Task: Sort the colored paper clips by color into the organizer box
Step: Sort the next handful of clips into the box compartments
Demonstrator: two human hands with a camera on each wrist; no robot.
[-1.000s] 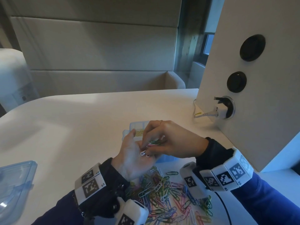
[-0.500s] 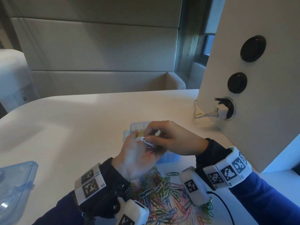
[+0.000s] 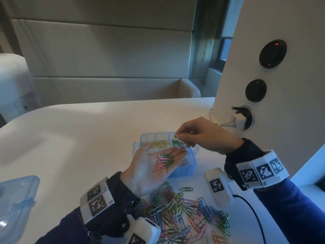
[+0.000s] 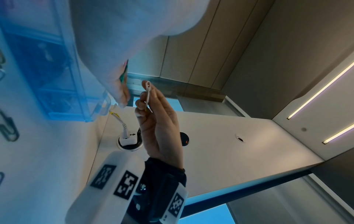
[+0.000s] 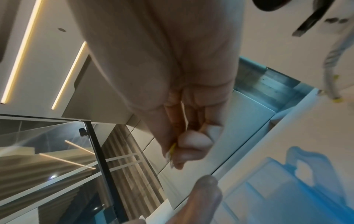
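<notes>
- The organizer box (image 3: pixel 182 170), a pale blue plastic case split into compartments, stands open on the white table (image 3: pixel 79 138); every place below is told from it.
- The left hand (image 3: pixel 154 166) lies palm up just in front of the box, its fingertips reaching over the near edge; the fingers are stretched out flat and apart, gripping nothing.
- On that palm rest a few pink and green clips (image 3: pixel 165 160), loose and uncovered.
- The right hand (image 3: pixel 202 136) hovers above the box's right rear part, thumb and forefinger pressed together on a white clip (image 3: pixel 179 139); the other fingers are curled in.
- In the left wrist view the same white clip (image 4: pixel 148 94) stands out from the pinching fingertips (image 4: pixel 142 97).
- Yellow clips (image 3: pixel 158 143) fill a rear compartment of the box, green clips (image 3: pixel 176 143) the one to their right, under the right hand; white clips (image 3: pixel 186 162) lie in a near compartment on the right.
- The unsorted pile of clips (image 3: pixel 184 213) spreads on the table in front of the box, closer to the person.
- A single green clip (image 3: pixel 186 189) lies apart between the pile and the box.
- A clear blue lid (image 3: pixel 15 205) sits well to the left of the box, at the table's edge.
- A white panel (image 3: pixel 281 120) with a plugged-in charger (image 3: pixel 238 120) rises to the right of the box.
</notes>
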